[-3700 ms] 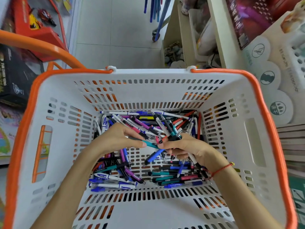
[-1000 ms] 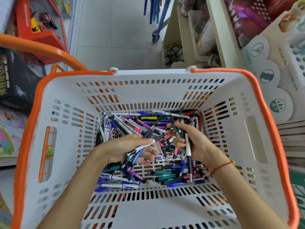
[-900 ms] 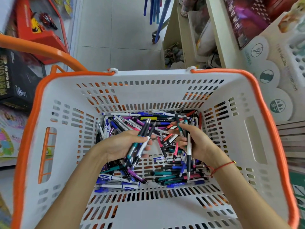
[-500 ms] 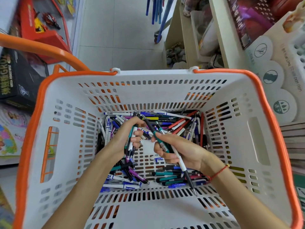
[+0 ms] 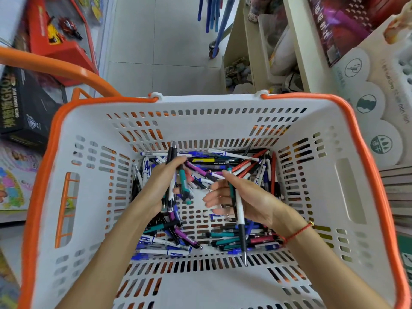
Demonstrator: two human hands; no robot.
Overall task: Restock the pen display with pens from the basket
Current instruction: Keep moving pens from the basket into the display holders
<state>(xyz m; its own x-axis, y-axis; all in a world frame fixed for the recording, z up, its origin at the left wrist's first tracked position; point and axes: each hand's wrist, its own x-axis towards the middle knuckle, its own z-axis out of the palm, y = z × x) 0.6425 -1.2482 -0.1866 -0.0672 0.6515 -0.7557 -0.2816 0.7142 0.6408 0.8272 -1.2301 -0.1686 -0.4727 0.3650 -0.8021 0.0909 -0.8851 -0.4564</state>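
Both hands up off the heap since half a second back. Left hand [image 5: 163,182] now wrapped round a small bundle [image 5: 172,186] of pens, black ends poking up past the thumb toward the far wall, teal and blue-white barrels hanging below the palm. Right hand [image 5: 242,197] swung a little apart from the left, a gap open between them where they met just before; fingers half curled, thumb and forefinger pinching one white pen [image 5: 240,216] with a teal top and black tip, tip pointing down toward the near wall. Looser than the left, with the lower fingers spread and holding nothing.

Rest of the pens [image 5: 214,166] lying loose across the floor of the basket [image 5: 218,121], thickest along the far edge and in two drifts at the near corners, bare slotted floor in the middle. Display [image 5: 399,70] at the right edge, white with round holes, well apart from both hands, nothing being put in it at this moment.

Probable meaning: gathering stage nearly through, sorted pens collected in the left, one more about to join or go separately. Next likely a lift out and over to the right. Risk: bundle slipping, since barrels lie uneven in the grip.
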